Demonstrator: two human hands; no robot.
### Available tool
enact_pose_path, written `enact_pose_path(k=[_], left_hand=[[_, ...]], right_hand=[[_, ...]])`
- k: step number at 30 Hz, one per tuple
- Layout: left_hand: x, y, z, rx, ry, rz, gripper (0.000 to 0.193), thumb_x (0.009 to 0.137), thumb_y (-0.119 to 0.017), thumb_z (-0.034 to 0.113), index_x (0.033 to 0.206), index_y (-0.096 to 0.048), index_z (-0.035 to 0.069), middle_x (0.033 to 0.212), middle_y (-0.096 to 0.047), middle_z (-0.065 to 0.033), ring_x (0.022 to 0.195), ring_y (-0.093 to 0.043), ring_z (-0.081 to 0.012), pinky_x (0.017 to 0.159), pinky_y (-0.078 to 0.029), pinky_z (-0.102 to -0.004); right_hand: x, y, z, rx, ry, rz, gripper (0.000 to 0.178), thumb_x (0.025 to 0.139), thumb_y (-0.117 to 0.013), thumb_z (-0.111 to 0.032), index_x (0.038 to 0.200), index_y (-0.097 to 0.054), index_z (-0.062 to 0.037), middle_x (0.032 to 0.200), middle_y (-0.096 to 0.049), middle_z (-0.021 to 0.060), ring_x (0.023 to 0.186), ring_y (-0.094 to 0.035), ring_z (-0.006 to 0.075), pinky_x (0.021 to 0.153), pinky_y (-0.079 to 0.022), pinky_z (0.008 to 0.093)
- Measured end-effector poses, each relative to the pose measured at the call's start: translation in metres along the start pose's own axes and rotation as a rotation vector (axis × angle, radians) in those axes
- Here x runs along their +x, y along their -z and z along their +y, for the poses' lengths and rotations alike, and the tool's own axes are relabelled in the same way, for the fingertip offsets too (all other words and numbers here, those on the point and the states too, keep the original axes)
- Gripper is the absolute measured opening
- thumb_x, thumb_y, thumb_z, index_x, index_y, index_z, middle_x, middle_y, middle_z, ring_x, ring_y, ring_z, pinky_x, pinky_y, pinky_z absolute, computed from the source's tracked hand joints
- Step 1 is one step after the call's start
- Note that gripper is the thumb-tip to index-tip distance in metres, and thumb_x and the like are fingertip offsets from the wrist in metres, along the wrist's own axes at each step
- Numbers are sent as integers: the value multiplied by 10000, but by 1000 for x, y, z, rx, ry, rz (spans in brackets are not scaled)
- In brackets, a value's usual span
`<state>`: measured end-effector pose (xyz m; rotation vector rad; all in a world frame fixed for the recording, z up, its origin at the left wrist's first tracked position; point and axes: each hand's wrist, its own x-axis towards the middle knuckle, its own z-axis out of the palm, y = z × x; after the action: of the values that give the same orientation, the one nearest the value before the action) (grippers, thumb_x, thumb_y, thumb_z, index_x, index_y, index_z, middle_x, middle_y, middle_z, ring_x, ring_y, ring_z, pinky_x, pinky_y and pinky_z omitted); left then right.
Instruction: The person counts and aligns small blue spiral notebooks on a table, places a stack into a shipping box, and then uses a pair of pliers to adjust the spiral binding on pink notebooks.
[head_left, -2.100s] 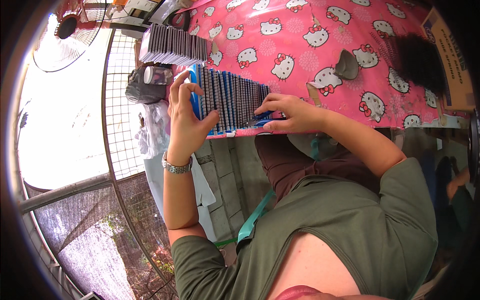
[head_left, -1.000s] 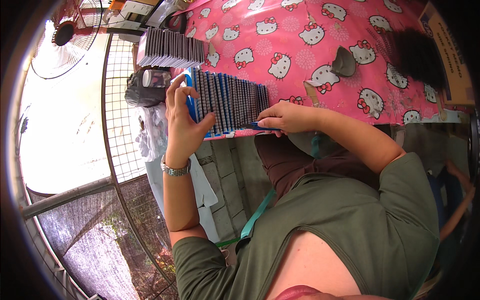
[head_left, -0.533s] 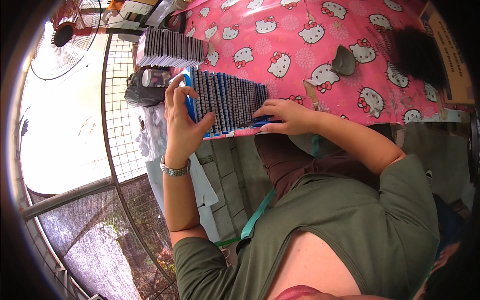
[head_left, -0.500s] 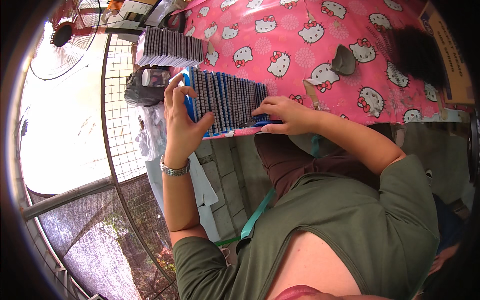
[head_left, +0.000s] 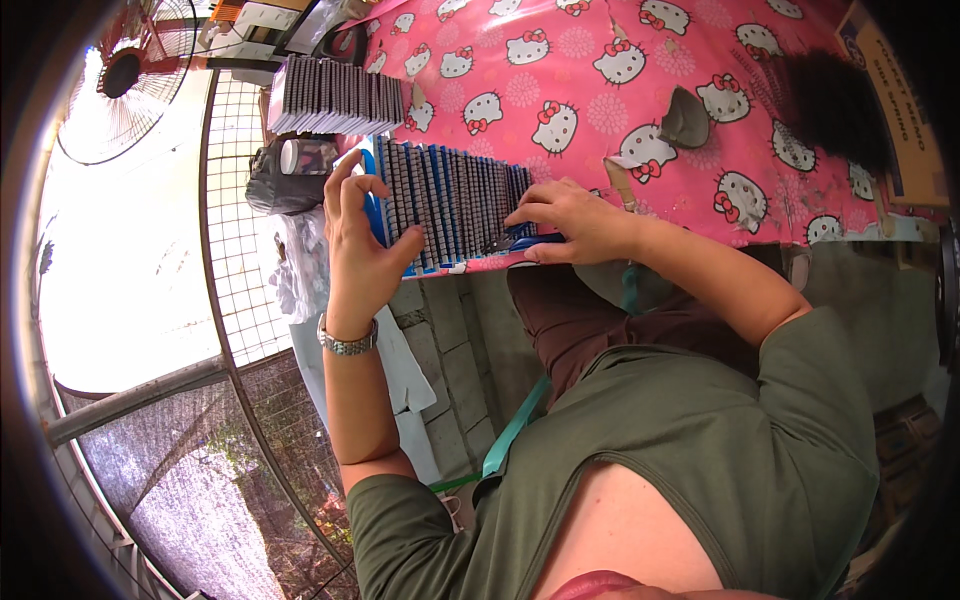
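Note:
A tight row of small spiral-bound notepads point(head_left: 440, 195) with blue covers stands on the table's near edge, wire bindings upward. My left hand point(head_left: 362, 215) grips the left end of the row, its fingers at the outer blue cover and its thumb across the bindings. At the right end, my right hand point(head_left: 580, 225) curls round a slim blue-handled tool point(head_left: 545, 241). The tool's dark tip rests close to the bindings at the near side. Its exact kind is partly hidden by my fingers.
Behind the row stands a second stack of spiral notepads point(head_left: 338, 95). A black bag point(head_left: 275, 180) and a lidded jar point(head_left: 305, 157) are at the left. A grey scrap point(head_left: 685, 120) lies on the pink tablecloth point(head_left: 560, 80); a brown box point(head_left: 895, 110) sits far right. A fan point(head_left: 125, 75) stands upper left.
Both my hands keep almost the same pose on the row, with only a slight shift of the view. A person's arm and dark blue clothing at the lower right have gone out of view.

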<state>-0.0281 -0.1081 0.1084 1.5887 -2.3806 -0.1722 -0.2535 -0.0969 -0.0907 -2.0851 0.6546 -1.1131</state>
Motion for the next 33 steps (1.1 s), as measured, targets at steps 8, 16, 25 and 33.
enact_pose_path(k=[8, 16, 25, 33], left_hand=[[-2, 0, 1, 16, 5, -6, 461, 628, -736, 115, 1013, -484, 100, 1435, -411, -175, 1309, -417, -394, 1067, -330, -483], [1, 0, 1, -11, -17, -2, 449, 630, -736, 105, 1001, -483, 97, 1434, -410, -169, 1300, -428, -394, 1056, -347, -477], [0, 0, 2, -4, -9, -2, 446, 636, -737, 101, 1000, -478, 95, 1434, -411, -171, 1308, -421, -397, 1061, -344, -481], [-1, 2, 4, 5, 14, -37, 455, 648, -713, 57, 1021, -456, 102, 1454, -386, -181, 1368, -369, -358, 1113, -310, -468]], right_hand=[[20, 17, -6, 529, -628, -463, 353, 881, -665, -301, 1145, -670, -68, 1015, -632, 133, 961, -631, 308, 885, -498, 428], [-4, -3, 4, -57, 61, 21, 370, 865, -690, -298, 1140, -675, -51, 1036, -623, 144, 955, -630, 297, 848, -510, 393], [4, 7, -1, 136, -262, -276, 409, 859, -671, -351, 1165, -664, -79, 1031, -618, 135, 1019, -606, 324, 910, -473, 436], [15, 13, -3, 274, -477, -462, 372, 861, -674, -337, 1133, -675, -84, 1032, -619, 133, 1005, -603, 328, 912, -470, 425]])
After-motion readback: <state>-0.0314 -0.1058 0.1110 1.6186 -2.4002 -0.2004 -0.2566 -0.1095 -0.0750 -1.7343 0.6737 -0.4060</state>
